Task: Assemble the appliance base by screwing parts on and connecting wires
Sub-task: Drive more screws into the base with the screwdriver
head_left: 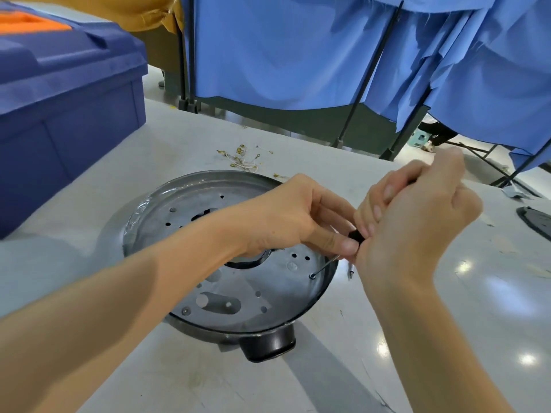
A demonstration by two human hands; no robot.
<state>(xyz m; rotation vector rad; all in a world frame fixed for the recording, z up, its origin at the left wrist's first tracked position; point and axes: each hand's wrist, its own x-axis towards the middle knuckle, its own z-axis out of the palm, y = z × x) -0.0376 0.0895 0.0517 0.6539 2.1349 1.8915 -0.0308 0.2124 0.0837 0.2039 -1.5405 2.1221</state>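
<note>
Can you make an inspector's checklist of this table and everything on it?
Surface: pale table, shiny and scuffed.
Job's things: round metal base lying flat, with many holes; screwdriver with its tip on a screw near the base's right edge.
Clutter: small metal bit right of the base; dark object at the right edge, cut off.
Hands: right hand grips the screwdriver handle; left hand pinches it lower down with its fingers.
Cables: loose white wires with gold ends beyond the base, unconnected.
Surroundings: blue bin on the left; blue cloth hung on black frames behind.
</note>
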